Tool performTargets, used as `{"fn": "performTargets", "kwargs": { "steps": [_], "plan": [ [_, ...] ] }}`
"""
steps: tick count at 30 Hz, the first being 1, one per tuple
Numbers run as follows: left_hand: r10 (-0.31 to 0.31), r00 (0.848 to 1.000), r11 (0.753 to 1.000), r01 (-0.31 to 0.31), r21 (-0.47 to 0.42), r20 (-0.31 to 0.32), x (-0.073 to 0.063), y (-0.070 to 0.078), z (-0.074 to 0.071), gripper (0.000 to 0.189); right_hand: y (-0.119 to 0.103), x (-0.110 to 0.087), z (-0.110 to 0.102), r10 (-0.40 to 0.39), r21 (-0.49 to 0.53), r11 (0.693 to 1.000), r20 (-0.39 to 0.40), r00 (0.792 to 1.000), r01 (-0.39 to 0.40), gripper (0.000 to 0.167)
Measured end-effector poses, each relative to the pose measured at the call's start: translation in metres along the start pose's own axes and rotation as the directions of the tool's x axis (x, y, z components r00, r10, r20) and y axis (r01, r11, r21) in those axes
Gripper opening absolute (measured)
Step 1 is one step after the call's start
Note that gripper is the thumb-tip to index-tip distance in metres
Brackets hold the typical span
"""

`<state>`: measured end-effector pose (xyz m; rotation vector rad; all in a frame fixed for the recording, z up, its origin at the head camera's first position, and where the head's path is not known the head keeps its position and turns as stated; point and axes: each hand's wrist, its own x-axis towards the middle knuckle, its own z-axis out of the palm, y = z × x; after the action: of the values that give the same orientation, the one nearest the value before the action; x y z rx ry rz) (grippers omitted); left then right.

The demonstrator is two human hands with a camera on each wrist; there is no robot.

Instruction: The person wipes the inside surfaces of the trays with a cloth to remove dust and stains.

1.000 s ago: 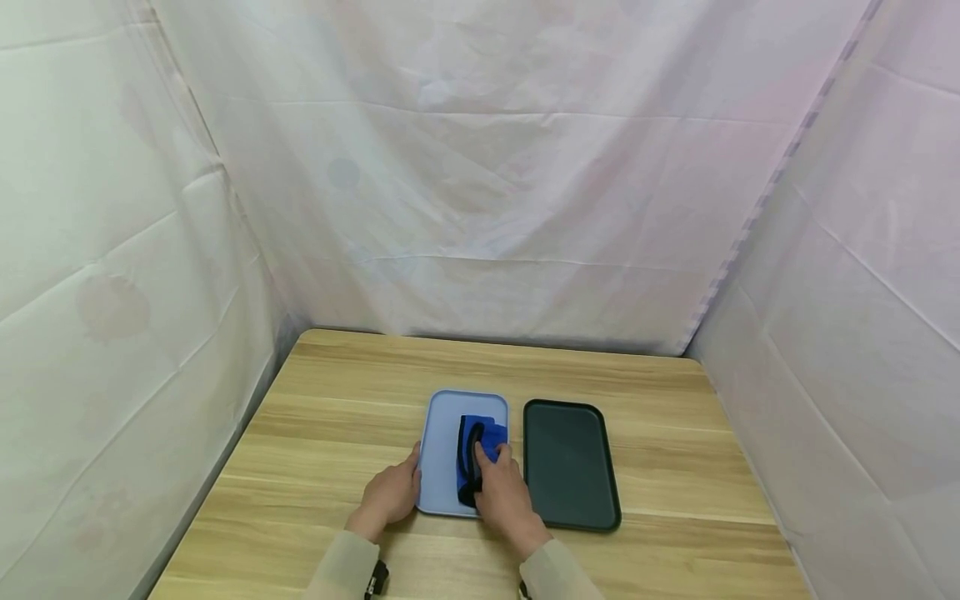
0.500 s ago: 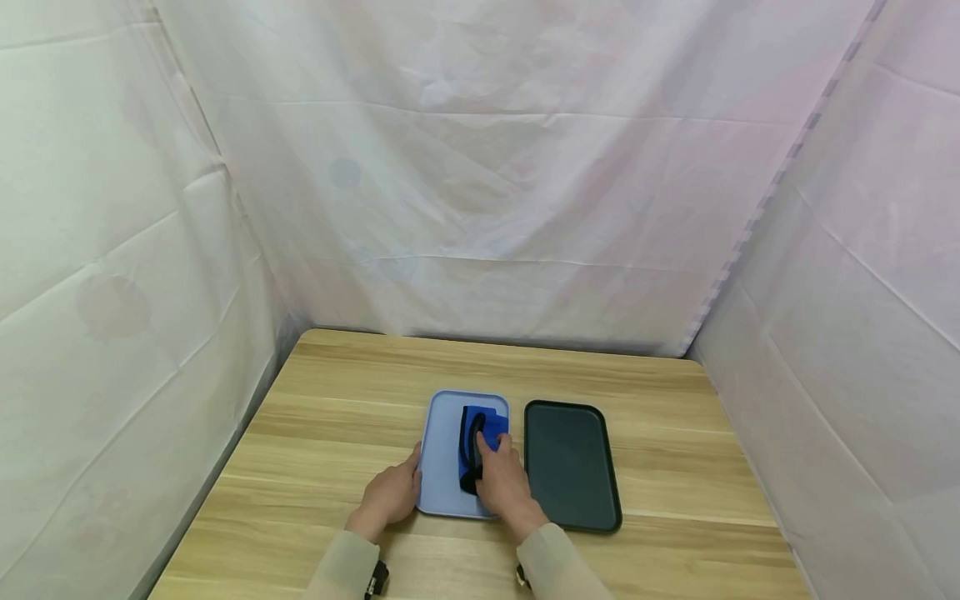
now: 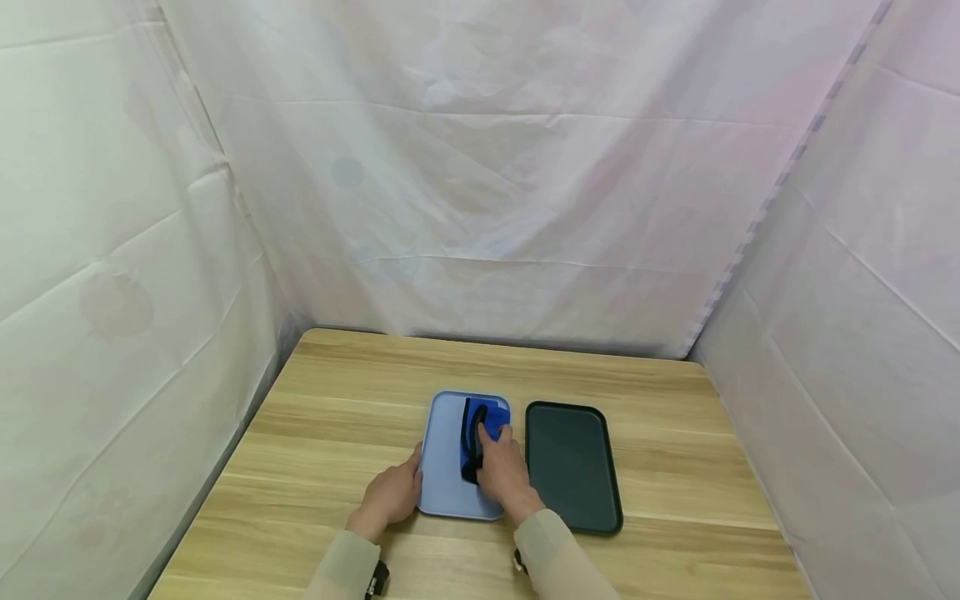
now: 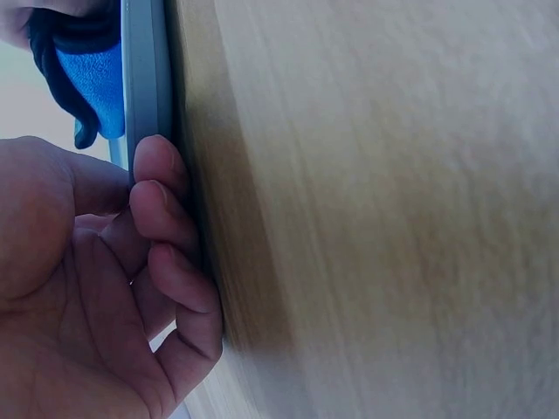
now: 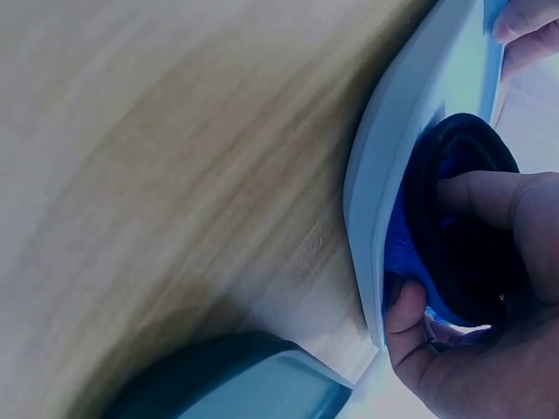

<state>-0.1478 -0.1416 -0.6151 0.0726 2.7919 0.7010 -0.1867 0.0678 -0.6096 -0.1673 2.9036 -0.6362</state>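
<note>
Sleeves: pale cuffs at the near edge, the left sleeve (image 3: pixel 341 568) and the right sleeve (image 3: pixel 558 557).
Wrist bands: a dark wrist band (image 3: pixel 377 578) shows at the left cuff; another is partly hidden by the right cuff.
Left hand (image 3: pixel 392 493): clamped on the left rim of the light blue tray (image 3: pixel 442 467), its fingers bent against the outer wall.
Right hand (image 3: pixel 504 470): thumb and fingers together on the blue cloth (image 3: pixel 497 417), thumb against its black trim (image 3: pixel 472 471); some fingers are hidden.
Dark green tray (image 3: pixel 572 467): flat on the table, just right of the light blue tray, a narrow gap between them, its near edge slightly nearer.
Light blue tray: also flat, its left half bare.
Blue cloth: inside the light blue tray, toward the right and far end, touching the right wall; the black trim runs down its left side and forms a loop.
Tabletop (image 3: pixel 345 425): pale wood with streaked grain, under both trays.
Hanging sheets: white and creased, at left (image 3: pixel 112 250), right (image 3: pixel 862 333) and the far side (image 3: pixel 487 183).
</note>
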Motion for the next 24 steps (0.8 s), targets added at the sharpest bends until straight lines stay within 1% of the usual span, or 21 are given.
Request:
{"fn": "performTargets", "kwargs": {
  "steps": [7, 17, 21, 24],
  "plan": [
    [0.000, 1.000, 1.000, 0.000, -0.004, 0.004, 0.000, 0.000, 0.000, 0.054, 0.000, 0.009, -0.001, 0.022, -0.006, 1.000, 0.015, 1.000, -0.022, 0.079],
    [-0.016, 1.000, 1.000, 0.016, -0.009, 0.013, 0.000, 0.001, 0.000, 0.055, 0.001, 0.019, -0.005, 0.022, -0.001, 1.000, 0.014, 1.000, -0.022, 0.077],
    [-0.014, 1.000, 1.000, 0.014, -0.005, 0.012, 0.000, 0.002, 0.000, 0.055, 0.001, 0.021, -0.004, 0.023, 0.005, 1.000, 0.015, 1.000, -0.023, 0.077],
    [-0.009, 1.000, 1.000, 0.009, 0.001, 0.008, -0.001, 0.002, -0.001, 0.055, 0.002, 0.023, -0.005, 0.011, 0.012, 1.000, 0.029, 1.000, -0.011, 0.077]
  ]
}}
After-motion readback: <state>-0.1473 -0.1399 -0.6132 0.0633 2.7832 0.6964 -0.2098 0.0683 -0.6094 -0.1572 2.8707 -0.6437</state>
